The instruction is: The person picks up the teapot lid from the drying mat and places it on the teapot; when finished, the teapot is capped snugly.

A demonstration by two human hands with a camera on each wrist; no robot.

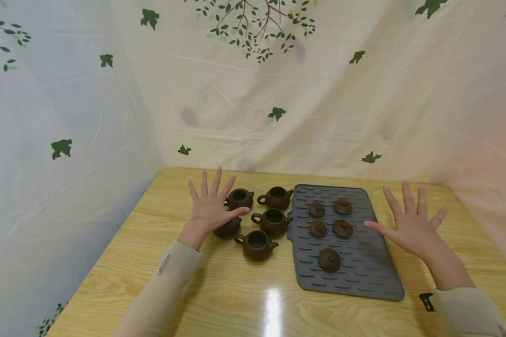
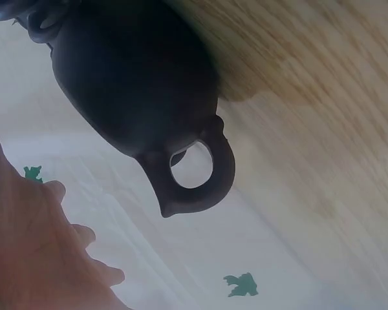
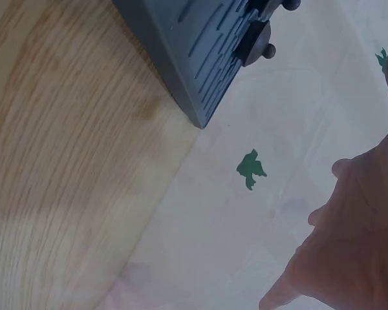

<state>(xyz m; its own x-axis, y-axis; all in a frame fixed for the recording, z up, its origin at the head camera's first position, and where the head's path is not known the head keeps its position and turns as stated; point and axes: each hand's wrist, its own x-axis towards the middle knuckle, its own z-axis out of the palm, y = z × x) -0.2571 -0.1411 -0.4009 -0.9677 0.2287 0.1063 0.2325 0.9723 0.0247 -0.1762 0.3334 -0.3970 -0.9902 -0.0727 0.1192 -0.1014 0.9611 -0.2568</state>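
My left hand [image 1: 211,210] is spread with straight fingers above the left side of a group of small dark brown teapots, and it holds nothing. It partly covers a back teapot [image 1: 241,198] and a left one [image 1: 228,229]. The others, including the front teapot [image 1: 257,245], stand lidless. In the left wrist view one teapot [image 2: 136,77] shows its loop handle close up. To the right, several round knobbed lids, such as the front lid [image 1: 330,260], lie on a grey ridged mat [image 1: 362,271]. My right hand [image 1: 415,229], fingers spread and holding nothing, is beside the mat's right edge.
A light wooden table [image 1: 232,299] carries everything. Behind it and at both sides hangs a pale cloth [image 1: 244,93] printed with leaves and green birds. The mat's left edge lies close to the spouts of the nearest teapots.
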